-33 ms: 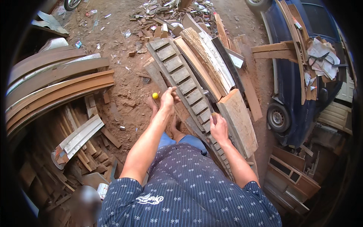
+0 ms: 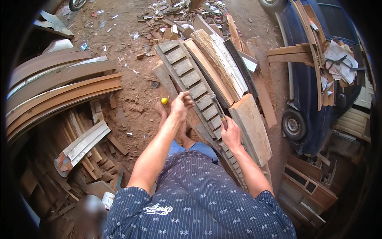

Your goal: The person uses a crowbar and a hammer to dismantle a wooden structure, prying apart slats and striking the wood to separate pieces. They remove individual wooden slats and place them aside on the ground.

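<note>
A long wooden beam with a row of evenly spaced dark slots (image 2: 197, 91) lies aslant before me, on top of other timber. My right hand (image 2: 231, 133) is wrapped round the handle of a hammer (image 2: 218, 106), whose metal head is over the beam's right side. At the beam's left edge is my left hand (image 2: 182, 106), its fingers curled together. Whatever those fingers may hold is too small to make out. On the ground beside my foot, left of that hand, is a small yellow ball (image 2: 164, 100).
Right of the beam are rough planks (image 2: 215, 59) and a thick board (image 2: 250, 129). Stacked curved-looking boards (image 2: 63, 97) and scrap wood (image 2: 89, 163) fill the left side. A dark blue vehicle (image 2: 304, 83) stands at the right, with wood leaning on it. Offcuts (image 2: 171, 30) litter the far ground.
The hammer's head has shifted slightly to the left over the beam. My left hand has moved very slightly right; both hands keep their grip.
</note>
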Action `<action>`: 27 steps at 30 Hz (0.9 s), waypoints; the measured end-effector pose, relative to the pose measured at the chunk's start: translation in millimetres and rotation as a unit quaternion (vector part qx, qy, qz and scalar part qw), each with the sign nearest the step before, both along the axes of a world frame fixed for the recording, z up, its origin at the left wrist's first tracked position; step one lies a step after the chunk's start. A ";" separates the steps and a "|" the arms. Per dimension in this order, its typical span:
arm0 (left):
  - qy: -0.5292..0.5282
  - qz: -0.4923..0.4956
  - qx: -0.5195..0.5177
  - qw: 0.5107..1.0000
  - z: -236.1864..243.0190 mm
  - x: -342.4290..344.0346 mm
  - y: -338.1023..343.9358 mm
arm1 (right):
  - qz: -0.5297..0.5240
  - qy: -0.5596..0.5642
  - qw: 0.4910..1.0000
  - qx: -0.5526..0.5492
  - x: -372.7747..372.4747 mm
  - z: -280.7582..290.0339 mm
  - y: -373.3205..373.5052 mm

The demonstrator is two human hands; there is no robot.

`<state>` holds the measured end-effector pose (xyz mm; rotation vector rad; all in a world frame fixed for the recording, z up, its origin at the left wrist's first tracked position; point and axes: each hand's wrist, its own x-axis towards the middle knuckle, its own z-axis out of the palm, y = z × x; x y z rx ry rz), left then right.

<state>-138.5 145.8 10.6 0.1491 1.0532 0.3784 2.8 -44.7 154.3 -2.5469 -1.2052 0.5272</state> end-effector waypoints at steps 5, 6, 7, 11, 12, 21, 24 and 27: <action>-0.171 0.052 -0.048 0.983 59.0 10.4 13.4 | 0.079 0.029 0.987 -0.139 -11.1 36.8 44.5; -0.153 0.051 -0.051 0.986 55.3 9.0 16.1 | 0.095 -0.009 0.988 -0.125 -12.2 43.2 50.8; -0.135 0.050 -0.055 0.988 48.0 8.5 22.1 | 0.111 -0.047 0.987 -0.110 -13.6 49.0 57.4; 0.016 -0.021 0.025 0.999 -5.7 -13.7 52.3 | 0.164 -0.090 0.971 -0.152 -5.2 53.7 84.6; 0.076 -0.053 0.066 0.993 -19.5 -18.5 59.3 | 0.181 -0.103 0.961 -0.183 -1.1 57.2 94.6; 0.314 -0.350 0.280 0.837 -19.8 8.9 91.5 | 0.343 -0.349 0.769 -0.411 8.5 34.9 200.1; 0.323 -0.336 0.256 0.847 13.0 20.1 88.2 | 0.399 -0.341 0.699 -0.486 4.1 40.7 228.5; 0.321 -0.297 0.258 0.862 15.4 20.2 86.5 | 0.413 -0.312 0.672 -0.529 11.6 37.0 260.3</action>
